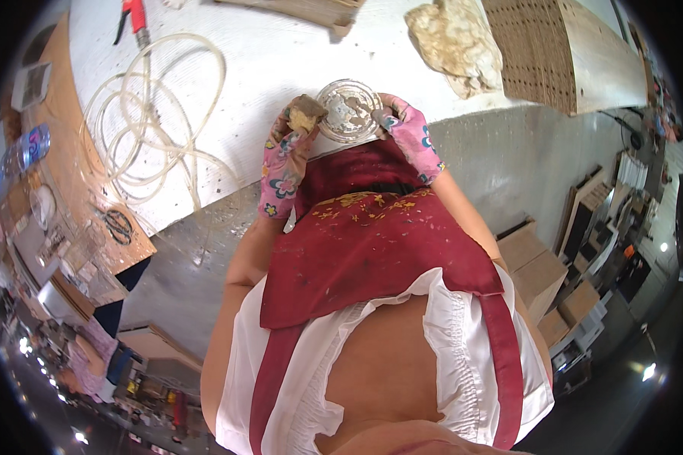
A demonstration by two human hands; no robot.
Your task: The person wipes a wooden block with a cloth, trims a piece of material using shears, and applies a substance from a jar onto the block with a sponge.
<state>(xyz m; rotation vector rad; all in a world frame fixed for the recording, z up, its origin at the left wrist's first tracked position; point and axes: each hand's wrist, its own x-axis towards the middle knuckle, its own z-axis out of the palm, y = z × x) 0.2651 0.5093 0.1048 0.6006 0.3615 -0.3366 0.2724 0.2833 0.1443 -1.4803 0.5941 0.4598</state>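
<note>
A round, shiny metal lid (349, 130) with ringed edges and patches of pale brown residue is at the near edge of the white table (273, 57). My right hand (410, 136), in a pink flowered glove, grips its right rim. A worn yellow-brown sponge (305, 114) is pinched in my left hand (282, 155), gloved in the same pattern. The sponge's right end meets or nearly meets the lid's left rim. My fingertips are partly hidden behind what they hold.
Coiled clear hose (167, 152) with a red-handled air gun (135, 17) lies at left. A crumpled, stained cloth (455, 42) and a perforated wooden block (531, 53) sit at right. Beyond the left bench stands another person (91, 356). Cardboard boxes (530, 265) are on the right.
</note>
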